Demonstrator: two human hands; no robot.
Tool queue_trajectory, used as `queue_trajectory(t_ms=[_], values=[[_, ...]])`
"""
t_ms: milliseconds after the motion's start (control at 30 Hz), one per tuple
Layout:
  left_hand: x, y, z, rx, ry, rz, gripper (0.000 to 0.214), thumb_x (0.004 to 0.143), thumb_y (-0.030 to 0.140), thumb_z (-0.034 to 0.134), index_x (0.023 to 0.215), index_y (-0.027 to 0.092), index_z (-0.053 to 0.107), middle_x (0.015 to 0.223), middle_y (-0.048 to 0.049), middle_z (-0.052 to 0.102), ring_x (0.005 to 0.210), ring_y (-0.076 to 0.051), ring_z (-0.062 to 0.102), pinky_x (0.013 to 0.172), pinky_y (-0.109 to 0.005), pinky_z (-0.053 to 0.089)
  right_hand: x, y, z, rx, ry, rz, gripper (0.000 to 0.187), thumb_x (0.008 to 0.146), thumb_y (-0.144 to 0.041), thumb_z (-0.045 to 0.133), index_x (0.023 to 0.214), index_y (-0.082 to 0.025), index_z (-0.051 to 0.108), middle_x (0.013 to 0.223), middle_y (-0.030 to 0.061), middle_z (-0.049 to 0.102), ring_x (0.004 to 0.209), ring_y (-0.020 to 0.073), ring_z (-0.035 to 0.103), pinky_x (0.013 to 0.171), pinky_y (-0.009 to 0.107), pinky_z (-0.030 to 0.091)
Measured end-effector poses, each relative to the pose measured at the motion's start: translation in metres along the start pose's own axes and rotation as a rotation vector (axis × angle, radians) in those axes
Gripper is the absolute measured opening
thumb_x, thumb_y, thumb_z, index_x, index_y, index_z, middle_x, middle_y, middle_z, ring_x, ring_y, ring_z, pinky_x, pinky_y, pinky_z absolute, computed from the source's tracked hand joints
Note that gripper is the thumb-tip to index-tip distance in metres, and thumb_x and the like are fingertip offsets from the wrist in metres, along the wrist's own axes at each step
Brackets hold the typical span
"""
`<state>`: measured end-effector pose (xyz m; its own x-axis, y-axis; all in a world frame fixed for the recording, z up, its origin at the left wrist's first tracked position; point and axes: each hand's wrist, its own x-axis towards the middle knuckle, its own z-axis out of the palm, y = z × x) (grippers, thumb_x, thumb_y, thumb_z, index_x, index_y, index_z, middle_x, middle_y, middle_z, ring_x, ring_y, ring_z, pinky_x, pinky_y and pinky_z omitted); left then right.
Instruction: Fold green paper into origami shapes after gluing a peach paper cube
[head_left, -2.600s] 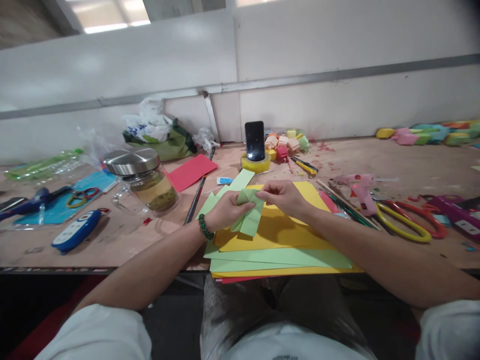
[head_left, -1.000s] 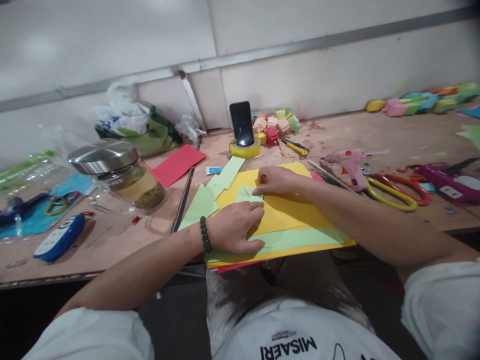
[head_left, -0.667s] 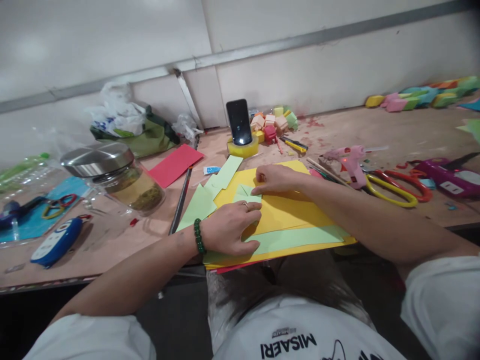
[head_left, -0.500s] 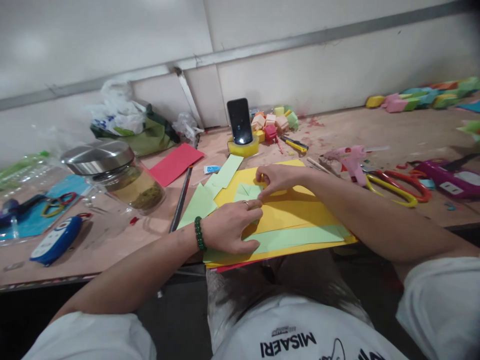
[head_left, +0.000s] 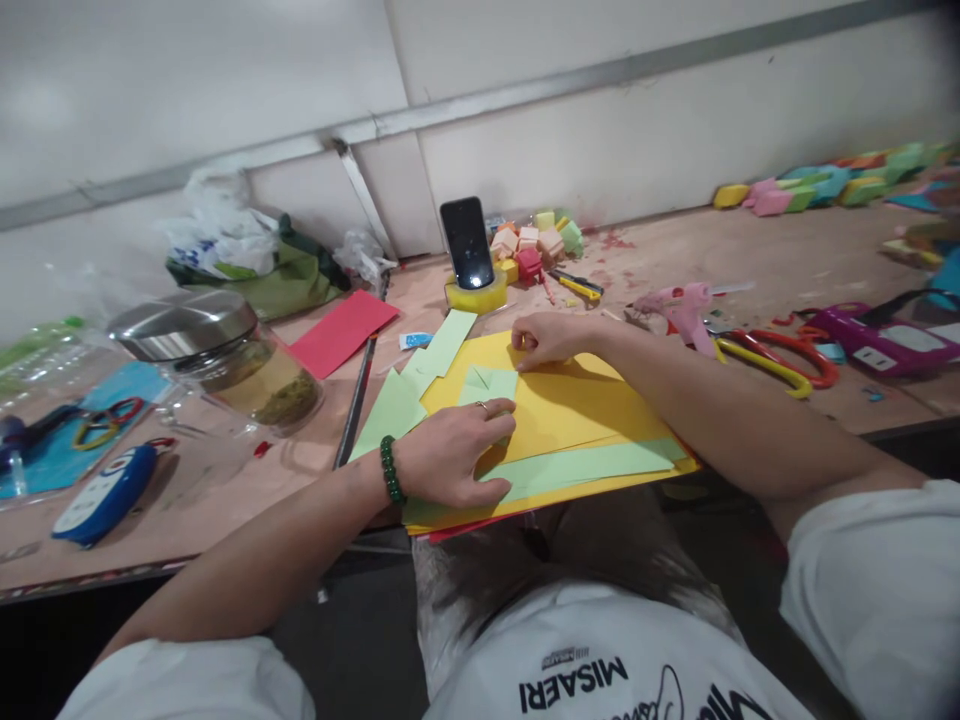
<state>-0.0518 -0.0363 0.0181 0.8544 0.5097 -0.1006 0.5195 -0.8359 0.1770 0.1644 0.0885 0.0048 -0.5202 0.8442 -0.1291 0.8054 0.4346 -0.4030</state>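
My left hand (head_left: 456,452) lies with fingers spread on a small folded piece of green paper (head_left: 491,383), holding it against the yellow paper (head_left: 577,410). Its fingertips cover the near part of the folded piece. My right hand (head_left: 551,340) rests just beyond the folded piece, over the yellow sheet, with its fingers curled in; whether anything is in them is hidden. A long green paper strip (head_left: 592,472) lies along the yellow paper's near edge. More green paper pieces (head_left: 391,410) overlap at the left, by my left hand.
A glass jar (head_left: 262,375) with a metal lid stands at left, near a blue-and-white remote-like device (head_left: 105,495). A phone (head_left: 466,243) leans on a yellow tape roll (head_left: 478,295). At right lie a pink glue gun (head_left: 684,312), scissors (head_left: 787,360) and a purple power strip (head_left: 889,340).
My right hand has lifted off the folded green paper's edge and drawn slightly away, its fingers curling in. My left hand stays pressed on the paper. The view has shifted slightly.
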Motion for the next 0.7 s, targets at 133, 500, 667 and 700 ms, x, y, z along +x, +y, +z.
queue_trajectory(t_ms=[133,500,667,700], values=[[-0.001,-0.001,0.000,-0.007,0.004,-0.001,0.033,0.076,0.045,0.058,0.095,0.018,0.051,0.131,-0.0183,0.055,0.095,-0.027,0.064,0.081,-0.039,0.052,-0.010,-0.002,-0.005,0.127,-0.081,-0.010,0.043,0.076,-0.047,0.068,0.108,-0.019,0.063,0.088,0.0049,0.067,0.069,0.0151,0.060,0.056,0.026,0.040],[-0.001,0.007,-0.005,0.061,-0.079,-0.043,0.035,0.077,0.046,0.055,0.097,0.017,0.053,0.133,-0.0189,0.057,0.098,-0.031,0.065,0.082,-0.042,0.053,-0.006,-0.017,0.003,-0.046,-0.092,0.060,0.103,0.055,-0.059,0.081,0.141,-0.016,0.045,0.114,0.0133,0.067,0.102,0.0314,0.063,0.079,0.035,0.048],[-0.002,0.007,-0.004,0.079,-0.075,-0.028,0.033,0.078,0.047,0.053,0.095,0.018,0.051,0.136,-0.0182,0.055,0.095,-0.030,0.065,0.081,-0.042,0.054,-0.004,-0.010,-0.006,-0.030,-0.103,0.093,0.090,0.062,-0.053,0.079,0.139,-0.018,0.046,0.109,0.0112,0.069,0.086,0.0258,0.067,0.065,0.031,0.048],[-0.002,0.006,-0.004,0.081,-0.073,-0.031,0.033,0.078,0.047,0.053,0.094,0.018,0.051,0.137,-0.0181,0.055,0.095,-0.030,0.065,0.081,-0.042,0.054,-0.006,-0.010,-0.008,-0.022,-0.108,0.090,0.086,0.066,-0.051,0.077,0.139,-0.018,0.046,0.109,0.0112,0.069,0.084,0.0247,0.067,0.062,0.031,0.047]])
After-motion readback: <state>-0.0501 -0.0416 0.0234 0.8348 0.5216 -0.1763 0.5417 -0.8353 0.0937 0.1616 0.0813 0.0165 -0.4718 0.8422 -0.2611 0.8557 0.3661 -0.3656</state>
